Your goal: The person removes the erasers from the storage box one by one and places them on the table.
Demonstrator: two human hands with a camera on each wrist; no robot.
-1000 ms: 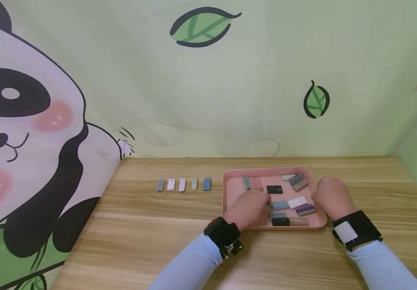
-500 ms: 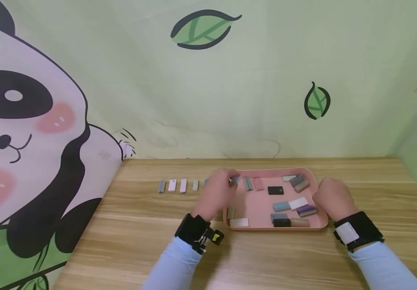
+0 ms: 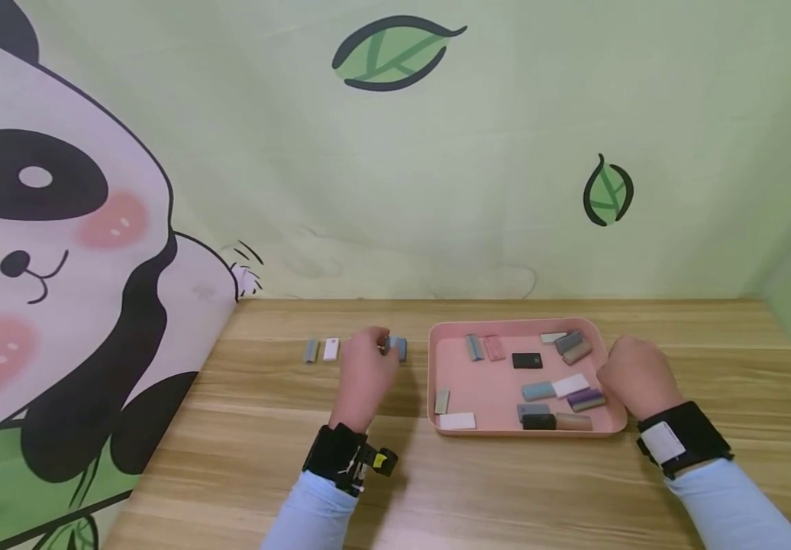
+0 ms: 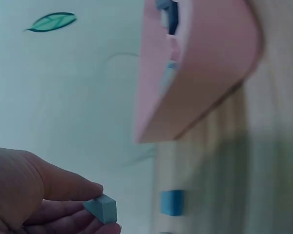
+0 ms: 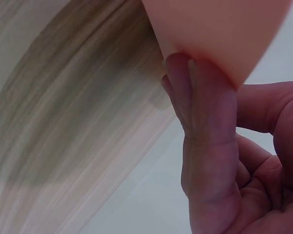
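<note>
- Pinching: left hand holds a small pale-blue block between thumb and fingers, which are curled on it; the left wrist view shows this plainly, while in the head view the hand covers the block.
- Block position: left of the pink tray, above the bench, at the row of small pieces.
- Row on bench: grey piece and white piece farthest from the tray; blue piece nearest the tray, just beside the left fingertips. Left wrist view shows that blue piece lying flat, apart from the held block.
- Right hand: at the tray's right edge. Right wrist view shows its fingers pressed against the tray's outer wall; the head view shows only the back of the hand.
- Tray contents, head view only: assorted small blocks, among them a black one and a white one.
- Hidden or unclear: row pieces behind the left hand; whether the right thumb hooks over the tray rim cannot be told; both wrist views are blurred.
</note>
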